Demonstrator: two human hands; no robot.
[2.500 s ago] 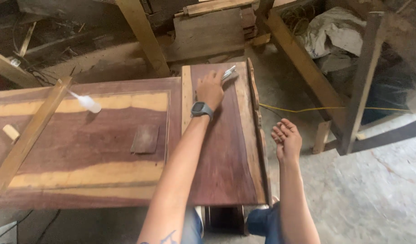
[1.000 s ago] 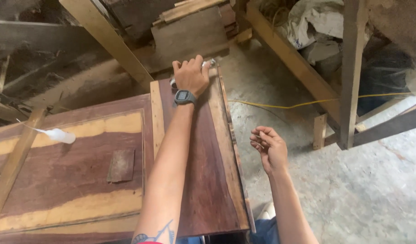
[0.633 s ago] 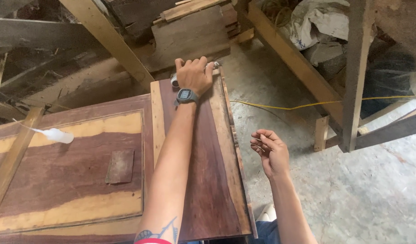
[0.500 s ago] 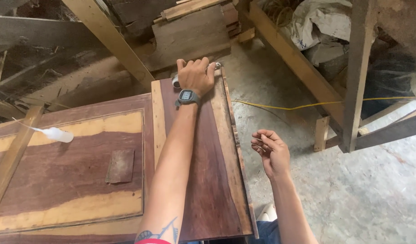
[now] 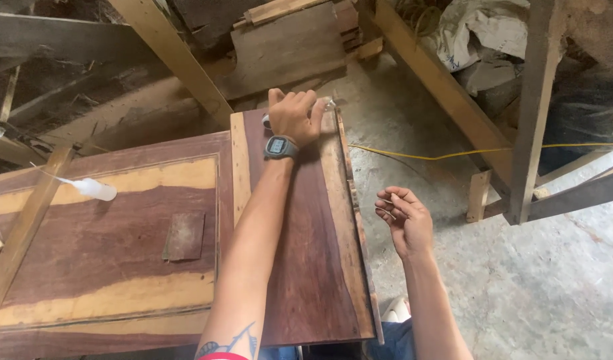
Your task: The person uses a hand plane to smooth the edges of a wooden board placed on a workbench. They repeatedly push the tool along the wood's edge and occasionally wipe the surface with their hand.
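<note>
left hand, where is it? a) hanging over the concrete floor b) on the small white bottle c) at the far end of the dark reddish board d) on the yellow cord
c: the left hand lies on the far end of the dark reddish board, fingers over a small metallic tool.

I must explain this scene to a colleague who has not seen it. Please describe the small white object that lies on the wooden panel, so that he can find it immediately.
Start from the large reddish-brown wooden panel with pale yellow bands. Near its far left side, beside a slanting pale wooden strip, lies a small white plastic squeeze bottle on its side, thin nozzle pointing left. It is the only white thing on the wood; the flat dark square piece nearby is brown.
</note>
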